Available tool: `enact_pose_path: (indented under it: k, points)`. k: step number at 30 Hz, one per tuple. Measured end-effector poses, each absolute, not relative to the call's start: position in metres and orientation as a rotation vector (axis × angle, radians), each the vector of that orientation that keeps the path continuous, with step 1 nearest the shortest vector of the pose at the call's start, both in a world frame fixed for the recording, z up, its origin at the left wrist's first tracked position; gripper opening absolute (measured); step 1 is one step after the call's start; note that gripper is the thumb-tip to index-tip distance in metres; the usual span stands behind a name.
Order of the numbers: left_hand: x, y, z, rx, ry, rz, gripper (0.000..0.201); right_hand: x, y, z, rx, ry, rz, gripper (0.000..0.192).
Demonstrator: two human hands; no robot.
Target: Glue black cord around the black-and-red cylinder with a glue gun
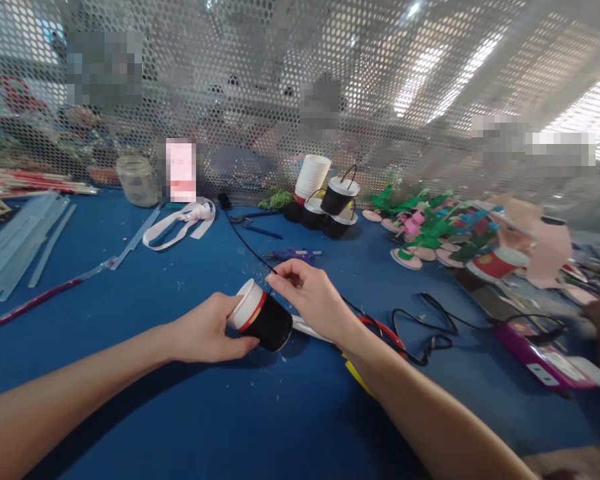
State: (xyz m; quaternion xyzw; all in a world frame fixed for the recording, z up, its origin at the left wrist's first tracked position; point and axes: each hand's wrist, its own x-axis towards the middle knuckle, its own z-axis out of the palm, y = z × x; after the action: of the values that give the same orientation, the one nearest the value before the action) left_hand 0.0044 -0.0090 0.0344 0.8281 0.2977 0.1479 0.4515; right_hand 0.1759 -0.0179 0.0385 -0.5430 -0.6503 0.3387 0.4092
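Note:
My left hand [207,328] grips a paper cup [249,308] tilted on its side, its white mouth facing up and left. Black covering wraps the cup's lower part, below a red and yellow band. Above the cup, my right hand [305,287] pinches a thin black cord [250,245], which runs back to a small dark bundle [224,201] near the mesh. A blue-purple glue gun [293,255] lies just beyond my right hand. Partly under my right forearm are a red-handled tool [386,333] and something yellow [357,375].
Black cups with white tops [341,193] and stacked paper cups [313,175] stand at the back. Green and pink crafts [425,230] crowd the right, near a purple power strip [545,357]. Glue sticks [17,240], white ribbon [180,223] and a jar [137,180] lie left. Perforated mesh [260,87] rises behind.

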Motion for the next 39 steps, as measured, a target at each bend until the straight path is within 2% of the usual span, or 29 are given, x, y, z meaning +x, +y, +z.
enact_pose_path:
  k: [17, 25, 33, 39]
  points:
    - [0.006, -0.014, 0.036, 2.14, 0.722, 0.473, 0.011, 0.173, -0.018, 0.029, -1.354, -1.682, 1.035, 0.019]
    - [0.007, -0.013, 0.038, 2.11, 0.721, 0.407, 0.012, 0.168, -0.021, 0.03, -1.423, -1.758, 0.866, 0.018]
    - [0.01, -0.011, 0.039, 1.838, 0.947, 0.358, 0.027, 0.165, -0.023, 0.023, -1.421, -1.833, 0.571, 0.013]
    - [0.015, -0.011, 0.036, 1.602, 0.961, 0.425, 0.02, 0.157, -0.028, 0.02, -1.446, -1.933, 0.331, 0.007]
